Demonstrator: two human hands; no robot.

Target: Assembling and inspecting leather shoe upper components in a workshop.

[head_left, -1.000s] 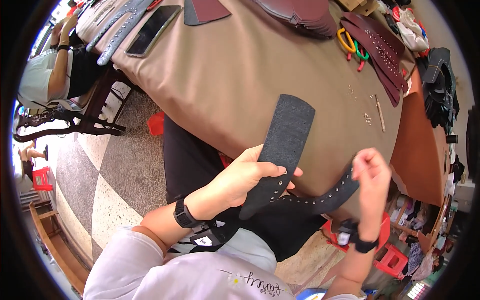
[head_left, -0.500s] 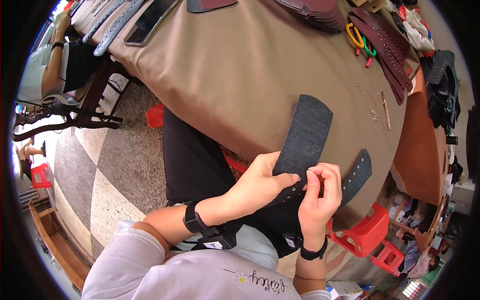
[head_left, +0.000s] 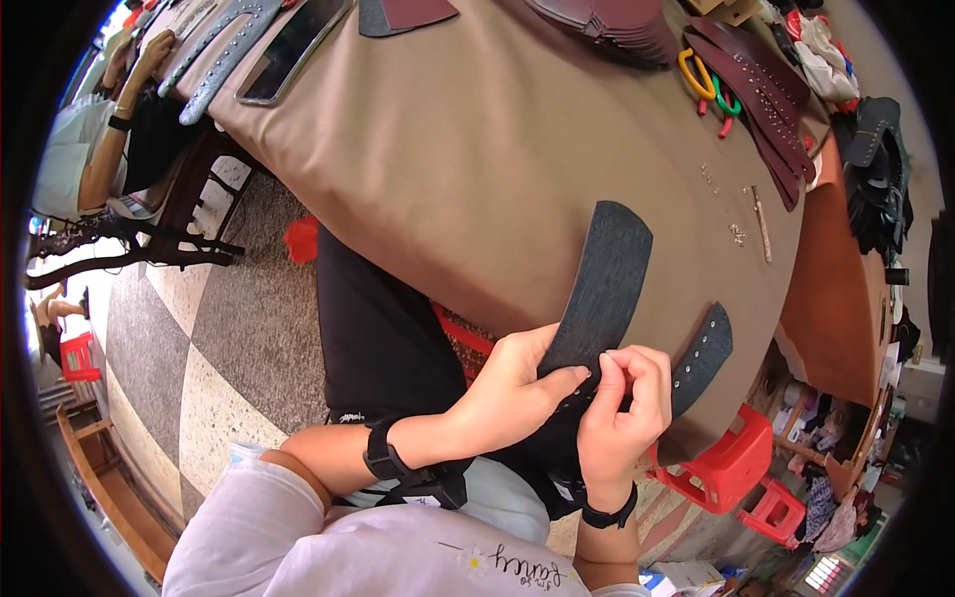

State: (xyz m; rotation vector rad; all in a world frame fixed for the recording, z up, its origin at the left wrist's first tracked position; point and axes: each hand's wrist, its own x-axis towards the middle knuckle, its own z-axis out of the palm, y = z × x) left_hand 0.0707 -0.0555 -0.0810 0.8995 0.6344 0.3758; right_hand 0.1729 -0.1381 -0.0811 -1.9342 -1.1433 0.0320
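A dark blue-grey leather strip (head_left: 609,274) slants up from my hands, its broad curved end over the cloth-covered table. My left hand (head_left: 512,388) is closed on its lower part, thumb on top and fingers underneath. At the strip's right edge, my right hand (head_left: 632,403) pinches thumb and forefinger together close to the left thumb. Whatever sits between those fingertips is too small to make out. Small metal studs show near the left thumb, partly hidden by the hands. Beyond my right hand lies another dark strip (head_left: 704,350) with a row of studs.
Loose metal studs (head_left: 737,236) and a thin stick (head_left: 762,224) lie on the brown tablecloth (head_left: 448,149). Farther off are maroon strips (head_left: 756,99), yellow- and green-handled tools (head_left: 698,75), a maroon stack (head_left: 622,30) and a phone (head_left: 293,55). A red stool (head_left: 731,463) stands at right.
Both hands and the held strip sit slightly lower in view. The strip's face is turned a little, and my right fingertips have shifted slightly left along its edge. The other person's arm at left has moved.
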